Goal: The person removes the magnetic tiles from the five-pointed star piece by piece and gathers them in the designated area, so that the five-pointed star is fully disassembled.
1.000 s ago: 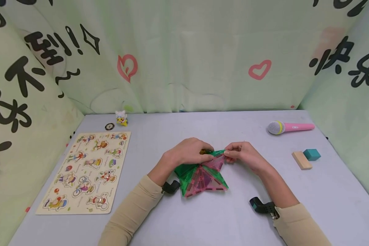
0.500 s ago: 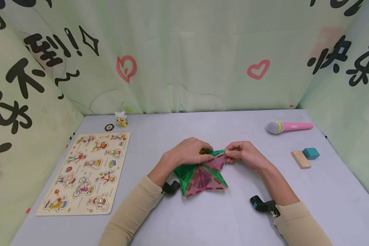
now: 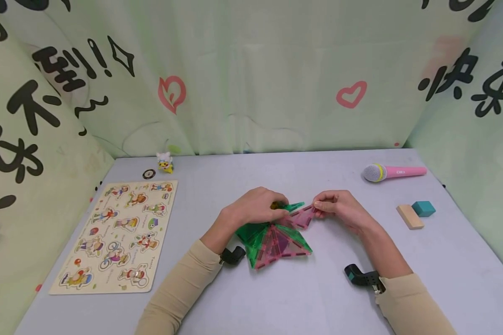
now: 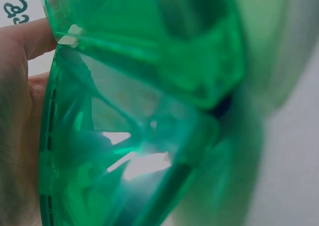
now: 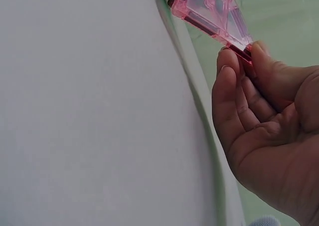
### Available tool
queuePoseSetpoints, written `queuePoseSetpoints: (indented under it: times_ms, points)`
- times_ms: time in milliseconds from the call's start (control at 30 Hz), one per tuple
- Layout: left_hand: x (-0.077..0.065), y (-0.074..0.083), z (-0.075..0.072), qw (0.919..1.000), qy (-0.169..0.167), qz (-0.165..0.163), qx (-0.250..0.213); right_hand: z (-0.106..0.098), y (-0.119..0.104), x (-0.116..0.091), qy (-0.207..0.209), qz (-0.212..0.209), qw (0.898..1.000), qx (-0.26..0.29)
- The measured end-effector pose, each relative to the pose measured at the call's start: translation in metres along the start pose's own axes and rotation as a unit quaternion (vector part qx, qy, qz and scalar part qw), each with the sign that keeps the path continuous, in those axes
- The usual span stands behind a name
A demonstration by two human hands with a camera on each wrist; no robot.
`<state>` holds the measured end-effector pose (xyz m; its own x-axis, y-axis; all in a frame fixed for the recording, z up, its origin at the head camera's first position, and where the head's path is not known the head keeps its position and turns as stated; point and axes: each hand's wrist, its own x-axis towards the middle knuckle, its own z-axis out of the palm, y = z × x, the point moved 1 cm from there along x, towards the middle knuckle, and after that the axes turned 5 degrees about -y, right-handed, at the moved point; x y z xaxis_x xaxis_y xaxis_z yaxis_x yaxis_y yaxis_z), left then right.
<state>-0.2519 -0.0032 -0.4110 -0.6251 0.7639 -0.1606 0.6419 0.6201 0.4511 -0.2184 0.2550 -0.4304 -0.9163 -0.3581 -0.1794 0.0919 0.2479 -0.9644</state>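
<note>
In the head view, a see-through structure of green and pink triangular magnetic tiles (image 3: pixel 280 242) stands at mid-table. My left hand (image 3: pixel 257 207) grips it from above, its fingers partly hidden behind the tiles. Large green panels (image 4: pixel 119 116) fill much of the left wrist view, beside the palm. My right hand (image 3: pixel 339 210) pinches the outer corner of a pink triangular magnetic tile (image 3: pixel 303 217) between thumb and fingertips; the tile's inner end lies right at the structure. A gap shows between this pink tile and a green tile (image 3: pixel 294 207) behind it.
A wooden picture puzzle board (image 3: pixel 119 237) lies at left, with a black disc (image 3: pixel 148 174) and a small figurine (image 3: pixel 165 163) beyond it. At right are a pink microphone (image 3: pixel 396 172), a wooden block (image 3: pixel 411 217) and a teal block (image 3: pixel 424 209).
My right hand has shifted slightly right, pulling the pink tile's corner away from the green tile behind it. My left hand has stayed in place on the structure.
</note>
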Motion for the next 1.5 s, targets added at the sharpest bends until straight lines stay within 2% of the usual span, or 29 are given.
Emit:
queuePoseSetpoints:
  times_ms: [267,500,633,900,1067,1267,1500]
  points:
    - [-0.002,-0.004,0.000,0.9999,-0.002,-0.010,-0.013,-0.021,0.005,-0.006,0.039,-0.004,0.996,0.077]
    - [-0.004,-0.006,-0.001,0.9998,0.004,-0.013,-0.015,-0.031,0.004,-0.001,0.089,0.006,0.982,0.168]
    - [-0.005,-0.007,-0.002,0.9998,0.005,-0.013,-0.014,-0.038,0.004,0.004,0.125,0.017,0.975,0.181]
    - [-0.004,-0.004,-0.002,0.9999,-0.005,-0.013,0.003,-0.051,0.004,0.031,0.191,0.075,0.971,0.119]
    - [-0.001,-0.001,-0.001,1.0000,-0.004,-0.007,0.004,-0.059,0.006,0.039,0.197,0.105,0.973,0.064]
    - [0.001,-0.001,0.001,1.0000,-0.001,-0.007,0.002,-0.061,0.005,0.040,0.208,0.111,0.972,-0.025]
    - [0.000,-0.003,0.002,0.9999,0.003,-0.008,0.005,-0.059,0.007,0.041,0.231,0.111,0.963,-0.077]
